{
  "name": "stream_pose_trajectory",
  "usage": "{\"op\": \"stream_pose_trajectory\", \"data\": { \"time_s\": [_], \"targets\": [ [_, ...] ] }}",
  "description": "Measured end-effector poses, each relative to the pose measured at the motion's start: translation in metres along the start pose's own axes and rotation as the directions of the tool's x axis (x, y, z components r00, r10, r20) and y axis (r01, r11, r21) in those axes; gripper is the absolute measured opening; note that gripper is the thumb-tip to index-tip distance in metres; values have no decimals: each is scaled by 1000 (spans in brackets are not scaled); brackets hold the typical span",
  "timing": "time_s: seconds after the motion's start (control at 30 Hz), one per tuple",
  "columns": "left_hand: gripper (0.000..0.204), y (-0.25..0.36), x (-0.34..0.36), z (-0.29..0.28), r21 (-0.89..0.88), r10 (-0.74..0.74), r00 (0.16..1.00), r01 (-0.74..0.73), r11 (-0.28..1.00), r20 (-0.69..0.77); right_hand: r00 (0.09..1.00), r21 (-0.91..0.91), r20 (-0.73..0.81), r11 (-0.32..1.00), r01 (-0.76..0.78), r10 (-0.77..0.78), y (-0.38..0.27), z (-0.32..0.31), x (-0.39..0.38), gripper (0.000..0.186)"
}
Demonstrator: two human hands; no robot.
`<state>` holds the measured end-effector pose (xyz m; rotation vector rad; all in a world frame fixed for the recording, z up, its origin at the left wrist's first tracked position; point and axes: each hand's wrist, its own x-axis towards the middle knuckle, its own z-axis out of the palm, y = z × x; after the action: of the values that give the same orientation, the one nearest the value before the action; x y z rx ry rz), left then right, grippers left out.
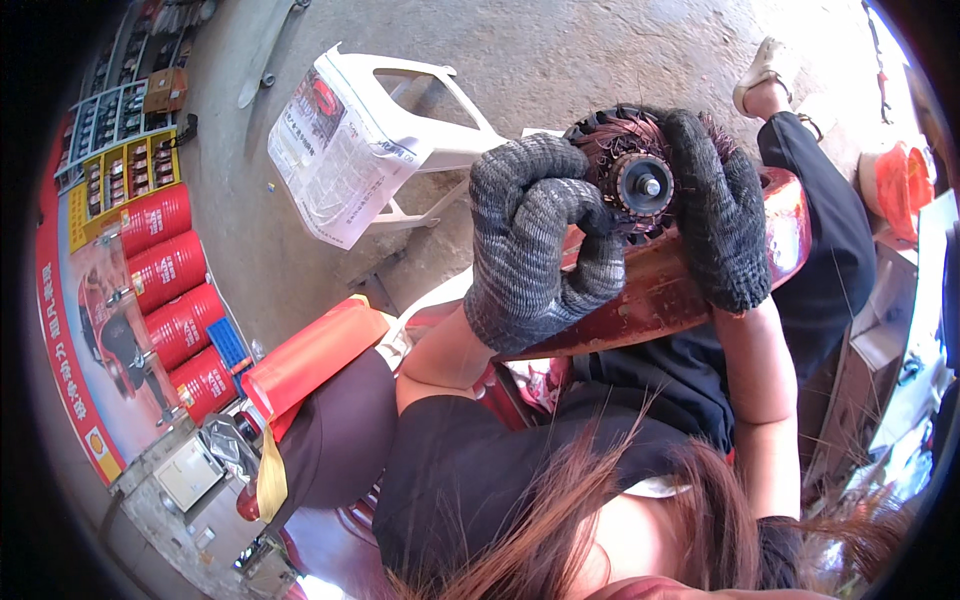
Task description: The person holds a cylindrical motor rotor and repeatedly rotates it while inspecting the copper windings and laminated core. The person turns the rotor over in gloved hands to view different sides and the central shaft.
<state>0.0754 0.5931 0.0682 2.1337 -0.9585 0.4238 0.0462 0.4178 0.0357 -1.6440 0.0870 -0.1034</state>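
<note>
A round motor part [616, 142] with copper windings, dark teeth round its rim and a central hub with a short shaft is held up over a red, glossy, rounded metal body [655, 295]. My left hand [540, 245], in a dark grey knit glove, grips the part's left side with curled fingers, some of their tips hidden. My right hand [720, 215], gloved alike, is wrapped on the part's right side. Loose copper strands stick out near its top.
A white stool [443, 150] topped with newspaper stands ahead on concrete [600, 50]. Left are red drums [165, 270], bottle shelves [125, 185] and a red-orange box [310, 355] beside a dark cap-like object [340, 430]. An orange bucket [895, 195] stands right, near an outstretched sandalled foot [765, 85].
</note>
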Motion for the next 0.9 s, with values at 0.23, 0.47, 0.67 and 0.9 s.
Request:
{"op": "stream_pose_trajectory", "data": {
  "time_s": [0.23,0.47,0.67,0.9],
  "targets": [
    [19,-11,-4,2,-335,-94,994,72,940,-49,983,-299,-15,939,172,-184,17,-6,-2,50],
    [35,-15,-2,11,-362,-79,982,13,932,-169,993,-8,-62,995,103,-103,17,-2,0,36],
    [30,-13,0,4,-171,-25,993,5,985,-112,982,-219,-43,960,172,-186,19,-5,-1,52],
    [15,-12,-10,6,-548,-307,929,149,823,-208,970,-562,-24,806,186,-240,15,-12,2,48]
  ]
}}
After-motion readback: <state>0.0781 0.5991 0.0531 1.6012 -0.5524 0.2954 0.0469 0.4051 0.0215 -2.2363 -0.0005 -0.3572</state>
